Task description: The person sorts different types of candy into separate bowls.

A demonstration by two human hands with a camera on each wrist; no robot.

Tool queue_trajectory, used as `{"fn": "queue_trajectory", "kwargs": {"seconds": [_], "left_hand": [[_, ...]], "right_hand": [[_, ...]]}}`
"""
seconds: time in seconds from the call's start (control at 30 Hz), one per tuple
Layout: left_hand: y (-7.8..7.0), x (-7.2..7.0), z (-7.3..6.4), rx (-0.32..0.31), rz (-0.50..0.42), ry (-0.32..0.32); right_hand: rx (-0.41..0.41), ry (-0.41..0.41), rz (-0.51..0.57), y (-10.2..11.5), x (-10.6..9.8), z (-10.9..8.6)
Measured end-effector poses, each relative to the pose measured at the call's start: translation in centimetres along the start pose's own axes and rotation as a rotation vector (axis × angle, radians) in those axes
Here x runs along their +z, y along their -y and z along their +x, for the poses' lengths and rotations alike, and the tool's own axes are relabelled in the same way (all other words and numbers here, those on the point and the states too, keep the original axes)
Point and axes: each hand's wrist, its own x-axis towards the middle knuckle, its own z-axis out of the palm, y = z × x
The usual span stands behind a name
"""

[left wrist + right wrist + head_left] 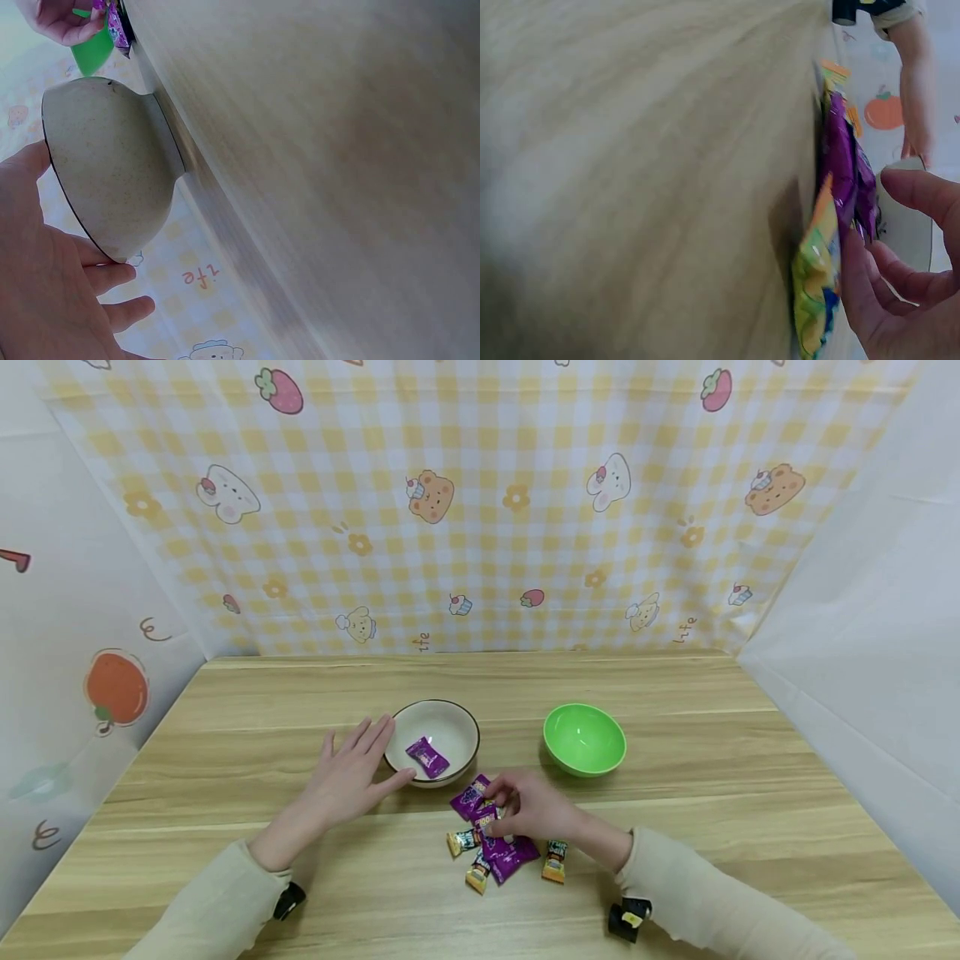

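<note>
My left hand [348, 781] is spread at the left side of a cream bowl [461, 727] with a dark rim, straight fingertips at the rim and thumb by its near edge. One purple-wrapped candy [427, 757] lies inside the bowl. In the left wrist view the bowl's outer wall [112, 165] shows beside the fingers. My right hand [532, 810] is over a small pile of purple candy packets [513, 858], its bent fingers and thumb apart around one packet. The right wrist view shows the fingertips [853, 244] right at a purple packet [840, 157].
A green bowl [585, 739] stands behind and right of my right hand. Yellow-wrapped candies lie about the pile, one [555, 862] to its right and one [478, 872] in front. A checked curtain [480, 543] hangs behind the wooden table [262, 710].
</note>
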Motion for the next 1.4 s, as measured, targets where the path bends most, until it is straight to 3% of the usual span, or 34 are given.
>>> {"fn": "queue_trajectory", "kwargs": {"seconds": [0.2, 0.73, 1.13, 1.4], "left_hand": [[0.0, 0.0, 0.0, 0.002, 0.002, -0.003], [-0.1, -0.1, 0.0, -0.003, -0.003, 0.005], [0.0, 0.0, 0.0, -0.002, -0.003, 0.004], [0.0, 0.0, 0.0, -0.003, -0.006, 0.006]], "right_hand": [[-0.019, -0.022, -0.098, 0.0, 0.6, 0.0], [0.024, 0.024, 0.128, -0.2, -0.1, -0.1], [0.024, 0.042, 0.144, -0.6, -0.7, -0.3], [0.093, 0.019, 0.193, -0.9, -1.7, -0.4]]}}
